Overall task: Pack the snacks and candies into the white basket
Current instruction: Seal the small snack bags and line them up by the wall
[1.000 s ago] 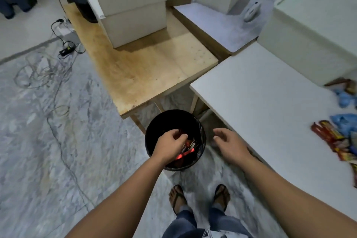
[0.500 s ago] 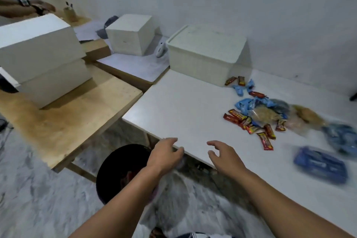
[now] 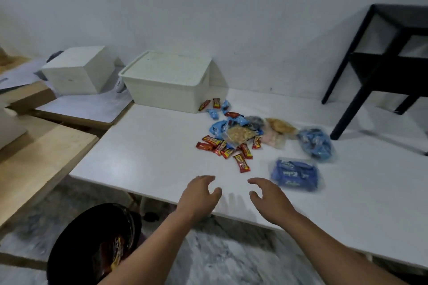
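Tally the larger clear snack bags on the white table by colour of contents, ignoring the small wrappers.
Blue-filled clear plastic bags: 2
Tan or golden-filled clear bags: 2
Pale pink-filled clear bag: 1
Total: 5, a greyish bundle behind left out as unclear.

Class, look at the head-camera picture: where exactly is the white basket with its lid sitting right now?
The white basket stands at the far left of the white table, near the wall, lid on, with the nearest red candy bars lying by its right front corner.
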